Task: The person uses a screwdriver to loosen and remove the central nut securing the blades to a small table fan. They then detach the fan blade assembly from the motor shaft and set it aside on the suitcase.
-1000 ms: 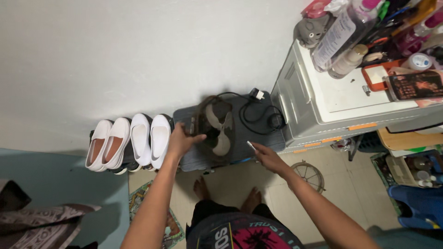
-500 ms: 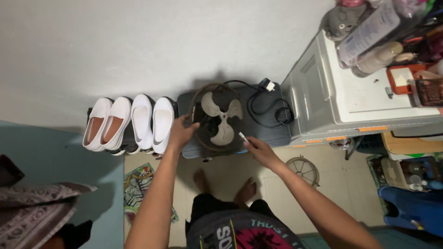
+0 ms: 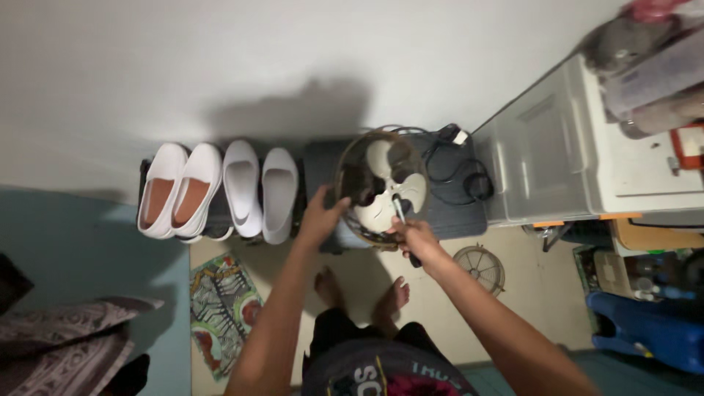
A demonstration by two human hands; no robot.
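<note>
A small electric fan (image 3: 381, 187) with pale blades and a dark wire rear cage stands tilted up toward me on a grey plastic box (image 3: 447, 216). My left hand (image 3: 321, 216) grips the fan's left rim. My right hand (image 3: 414, 238) holds a screwdriver (image 3: 400, 213), its tip at the hub of the blades. The fan's loose front grille (image 3: 480, 268) lies on the floor to the right.
Two pairs of white shoes (image 3: 220, 191) sit on a low rack at left, against the white wall. A black cable and plug (image 3: 458, 158) lie behind the fan. A grey drawer cabinet (image 3: 557, 154) with clutter on top stands at right. A patterned mat (image 3: 220, 308) lies by my bare feet.
The fan has been lifted and tilted toward me. My right hand has moved in, bringing the screwdriver tip to the blade hub. The camera has come closer.
</note>
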